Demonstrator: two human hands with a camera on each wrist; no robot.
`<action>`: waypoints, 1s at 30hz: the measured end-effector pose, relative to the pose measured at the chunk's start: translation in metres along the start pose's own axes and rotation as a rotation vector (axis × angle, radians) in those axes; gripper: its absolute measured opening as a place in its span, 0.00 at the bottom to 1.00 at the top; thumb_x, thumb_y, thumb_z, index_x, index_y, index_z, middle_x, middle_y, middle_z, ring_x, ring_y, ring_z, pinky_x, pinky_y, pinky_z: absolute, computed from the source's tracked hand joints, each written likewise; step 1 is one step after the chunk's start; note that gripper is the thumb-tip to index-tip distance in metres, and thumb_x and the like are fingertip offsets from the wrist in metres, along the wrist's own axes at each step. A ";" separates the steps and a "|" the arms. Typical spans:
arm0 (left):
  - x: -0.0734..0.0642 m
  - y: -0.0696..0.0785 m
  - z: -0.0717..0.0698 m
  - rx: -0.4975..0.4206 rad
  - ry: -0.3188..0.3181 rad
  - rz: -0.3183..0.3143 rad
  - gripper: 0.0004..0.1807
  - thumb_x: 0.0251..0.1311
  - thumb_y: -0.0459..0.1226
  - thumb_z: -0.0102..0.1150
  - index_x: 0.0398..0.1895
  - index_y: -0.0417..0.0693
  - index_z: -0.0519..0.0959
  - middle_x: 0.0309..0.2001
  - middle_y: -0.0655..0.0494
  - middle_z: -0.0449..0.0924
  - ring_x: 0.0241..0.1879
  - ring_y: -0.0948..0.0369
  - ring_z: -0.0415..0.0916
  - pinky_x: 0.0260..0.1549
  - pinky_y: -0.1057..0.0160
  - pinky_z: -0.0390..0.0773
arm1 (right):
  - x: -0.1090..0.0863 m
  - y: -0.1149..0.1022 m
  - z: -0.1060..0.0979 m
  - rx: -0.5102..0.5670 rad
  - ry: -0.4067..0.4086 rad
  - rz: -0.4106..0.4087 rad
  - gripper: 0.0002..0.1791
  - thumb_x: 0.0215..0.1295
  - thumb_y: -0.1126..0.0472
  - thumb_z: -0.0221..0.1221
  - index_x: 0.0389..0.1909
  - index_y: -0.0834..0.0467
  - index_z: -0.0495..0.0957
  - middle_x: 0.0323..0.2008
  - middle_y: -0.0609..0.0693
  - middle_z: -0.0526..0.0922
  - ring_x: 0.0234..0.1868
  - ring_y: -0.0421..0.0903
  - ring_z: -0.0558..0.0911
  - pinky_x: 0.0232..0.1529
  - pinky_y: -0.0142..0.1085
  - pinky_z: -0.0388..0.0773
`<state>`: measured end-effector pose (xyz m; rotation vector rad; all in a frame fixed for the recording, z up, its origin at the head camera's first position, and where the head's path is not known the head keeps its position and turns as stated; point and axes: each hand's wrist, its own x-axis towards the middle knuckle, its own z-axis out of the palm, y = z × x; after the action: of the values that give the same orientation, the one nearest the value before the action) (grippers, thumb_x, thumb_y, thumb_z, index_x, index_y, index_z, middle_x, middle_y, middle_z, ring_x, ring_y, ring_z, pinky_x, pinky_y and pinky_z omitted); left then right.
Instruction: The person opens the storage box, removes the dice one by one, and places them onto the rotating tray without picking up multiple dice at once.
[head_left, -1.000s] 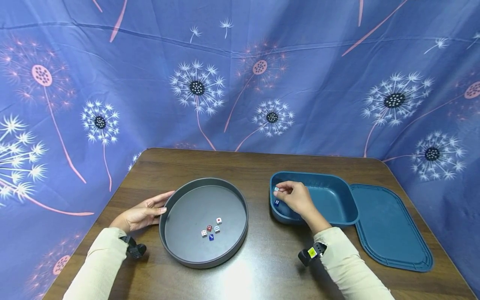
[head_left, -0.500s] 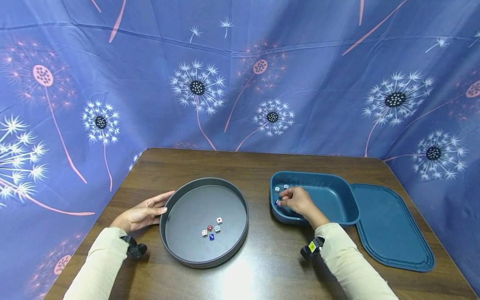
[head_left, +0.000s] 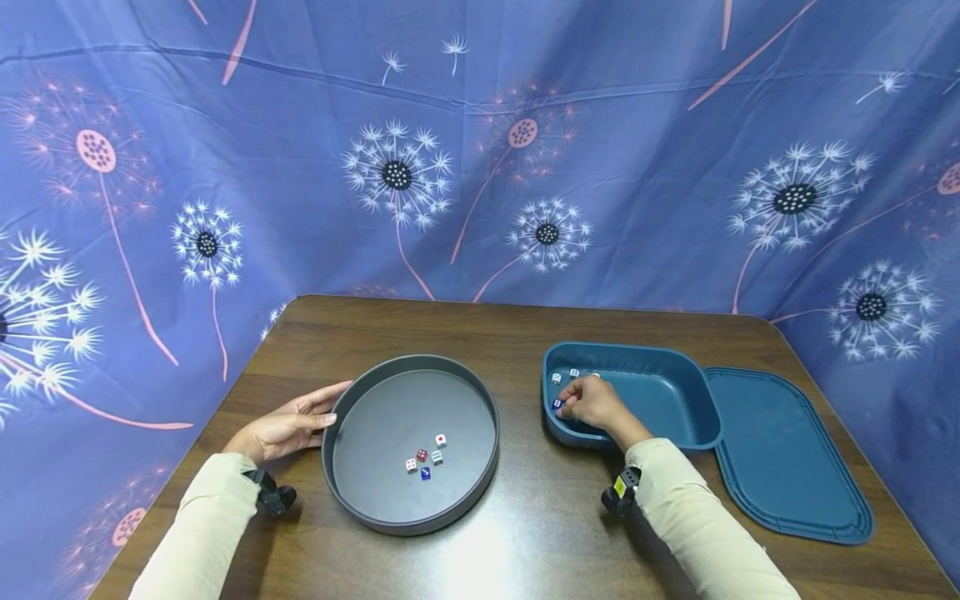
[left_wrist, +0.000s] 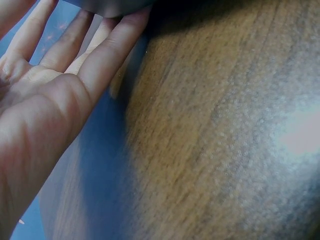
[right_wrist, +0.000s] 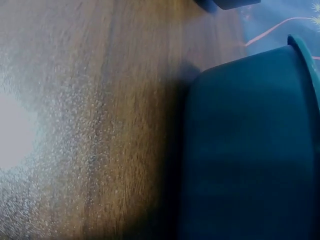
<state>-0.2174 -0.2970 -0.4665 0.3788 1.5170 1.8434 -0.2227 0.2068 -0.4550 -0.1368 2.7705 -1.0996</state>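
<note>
On the left, my left hand grips the side of a round dark grey pan, its thumb at the rim. In the left wrist view the fingers reach to the pan's outside. Inside the pan lie a red die, a blue die and several white dice. My right hand reaches into a teal rectangular tub and pinches a dark blue die near its left wall. Two white dice lie behind it; the palm hides part of the tub floor.
A teal lid lies flat to the right of the tub, against its side. Everything stands on a brown wooden table. A blue dandelion-print cloth hangs behind and along the sides.
My right hand has let go of a white die in the tub, moved nearer me and taken hold of the dark blue die. The left hand and pan have stayed put.
</note>
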 end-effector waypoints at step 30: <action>-0.001 -0.002 -0.002 0.007 -0.020 0.012 0.35 0.70 0.24 0.38 0.77 0.51 0.45 0.69 0.60 0.59 0.64 0.58 0.65 0.57 0.50 0.70 | -0.002 -0.002 -0.005 -0.076 0.012 -0.055 0.04 0.50 0.67 0.68 0.26 0.64 0.83 0.22 0.48 0.80 0.26 0.41 0.74 0.29 0.34 0.70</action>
<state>-0.2176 -0.2991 -0.4689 0.4098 1.5116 1.8388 -0.2217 0.2087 -0.4495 -0.2178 2.8369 -1.0106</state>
